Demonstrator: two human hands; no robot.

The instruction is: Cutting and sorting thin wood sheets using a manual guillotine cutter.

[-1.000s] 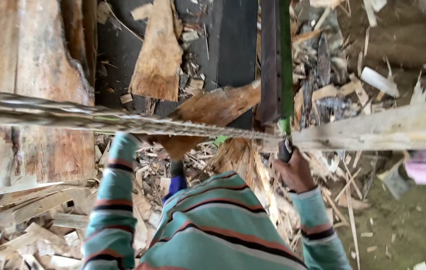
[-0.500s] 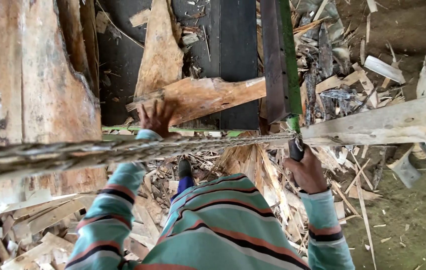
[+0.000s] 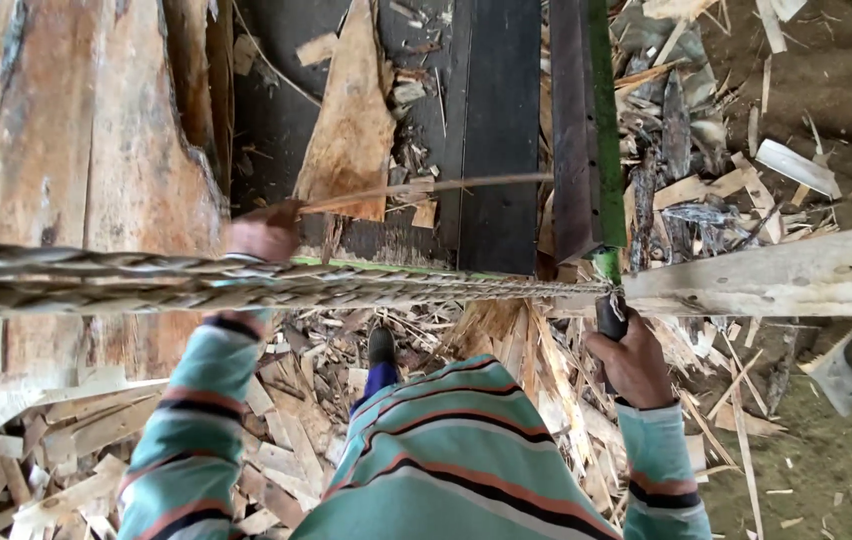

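The left hand (image 3: 264, 232) is pinching the near end of a thin wood strip (image 3: 416, 188), whose long axis is running rightward toward the dark upright post (image 3: 574, 130); the right hand (image 3: 634, 362) is clenching a dark handle (image 3: 610, 318) below the green bar (image 3: 601, 110).

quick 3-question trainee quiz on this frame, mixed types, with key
1. True or false: the right hand grips a dark handle below the green bar.
2. What does the left hand hold? A) thin wood strip B) hammer C) cup
3. Fill in: a twisted ____ crosses the view between the hands.

Key: 1 true; 2 A, the thin wood strip; 3 rope.
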